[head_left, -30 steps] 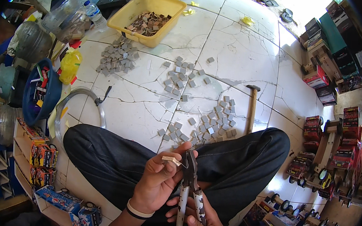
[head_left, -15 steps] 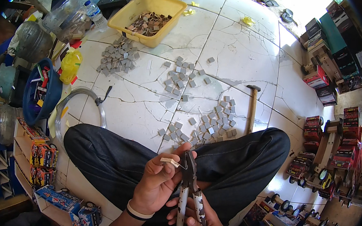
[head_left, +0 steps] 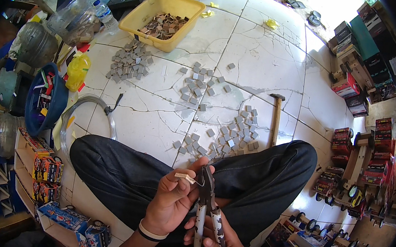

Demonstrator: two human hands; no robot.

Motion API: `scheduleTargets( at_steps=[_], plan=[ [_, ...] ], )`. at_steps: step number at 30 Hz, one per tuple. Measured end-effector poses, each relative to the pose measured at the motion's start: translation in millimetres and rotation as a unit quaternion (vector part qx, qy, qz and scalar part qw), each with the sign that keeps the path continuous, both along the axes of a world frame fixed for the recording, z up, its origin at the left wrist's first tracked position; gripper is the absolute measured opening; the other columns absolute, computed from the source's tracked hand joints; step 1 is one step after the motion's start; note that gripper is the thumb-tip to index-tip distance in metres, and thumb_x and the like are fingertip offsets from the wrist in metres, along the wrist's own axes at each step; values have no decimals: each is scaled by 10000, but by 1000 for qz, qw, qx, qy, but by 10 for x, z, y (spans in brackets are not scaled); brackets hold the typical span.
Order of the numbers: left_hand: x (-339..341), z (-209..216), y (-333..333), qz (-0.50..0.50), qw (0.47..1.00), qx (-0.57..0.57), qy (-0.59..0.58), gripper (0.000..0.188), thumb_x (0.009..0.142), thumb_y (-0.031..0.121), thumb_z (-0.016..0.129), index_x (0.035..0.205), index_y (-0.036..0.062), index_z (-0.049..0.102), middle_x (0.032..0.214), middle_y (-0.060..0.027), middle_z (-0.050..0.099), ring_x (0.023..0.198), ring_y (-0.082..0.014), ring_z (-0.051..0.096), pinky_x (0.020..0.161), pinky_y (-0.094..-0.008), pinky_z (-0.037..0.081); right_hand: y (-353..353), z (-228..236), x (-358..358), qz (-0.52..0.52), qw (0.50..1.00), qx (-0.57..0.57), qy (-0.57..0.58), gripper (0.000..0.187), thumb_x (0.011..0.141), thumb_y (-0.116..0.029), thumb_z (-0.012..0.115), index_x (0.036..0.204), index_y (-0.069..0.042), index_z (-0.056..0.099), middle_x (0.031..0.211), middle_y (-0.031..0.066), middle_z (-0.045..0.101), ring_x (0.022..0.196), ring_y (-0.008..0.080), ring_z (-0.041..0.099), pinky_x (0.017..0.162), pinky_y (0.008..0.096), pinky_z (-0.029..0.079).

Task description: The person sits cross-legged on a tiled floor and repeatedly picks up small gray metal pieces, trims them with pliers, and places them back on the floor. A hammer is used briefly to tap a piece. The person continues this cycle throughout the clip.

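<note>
Between the thumb and fingers of my left hand (head_left: 170, 200) is a small wooden block (head_left: 184, 177) with a short bent wire sticking out of it. My right hand (head_left: 224, 244) grips a pair of pliers (head_left: 205, 206), its dark jaws pointing up and its white handles worn in patches. The jaws are at the wire, just right of the block; whether they pinch it is too small to tell. Beyond my crossed legs lie several small grey square pieces (head_left: 233, 134), some with wires or nails sticking out. A hammer (head_left: 276, 119) rests to their right.
A yellow basin (head_left: 192, 26) of brown and grey pieces stands at the far left, behind a grey heap (head_left: 129, 61). A wire coil (head_left: 80, 104) lies by my left knee, near a blue basin (head_left: 32, 116). Toy trucks (head_left: 331, 186) crowd the right; more (head_left: 60, 220) stand left.
</note>
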State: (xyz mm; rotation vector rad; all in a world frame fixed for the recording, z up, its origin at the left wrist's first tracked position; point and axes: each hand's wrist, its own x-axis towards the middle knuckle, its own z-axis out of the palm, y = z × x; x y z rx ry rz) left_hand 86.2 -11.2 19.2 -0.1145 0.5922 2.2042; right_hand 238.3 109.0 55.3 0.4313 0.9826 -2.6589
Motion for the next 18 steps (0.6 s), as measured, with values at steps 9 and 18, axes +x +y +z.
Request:
scheduleTargets(
  at_steps=[9, 18],
  plan=[
    [5, 19, 25, -27, 999, -32, 24, 258, 974, 145, 707, 1190, 9, 663, 1547, -192, 485, 1417, -357, 501, 1173, -482, 459, -185, -226, 110, 60, 993, 22, -96, 296, 1081, -247, 585, 1250, -6, 553, 992, 67, 641, 944, 139, 617, 843, 293, 487],
    [43, -25, 62, -38, 996, -77, 17, 239, 972, 141, 720, 1176, 20, 692, 1515, -191, 527, 1412, -380, 505, 1159, -503, 452, -260, -337, 195, 54, 965, 229, -119, 261, 1058, -301, 634, 1019, -51, 570, 767, -2, 539, 706, 103, 538, 641, 269, 440]
  ],
)
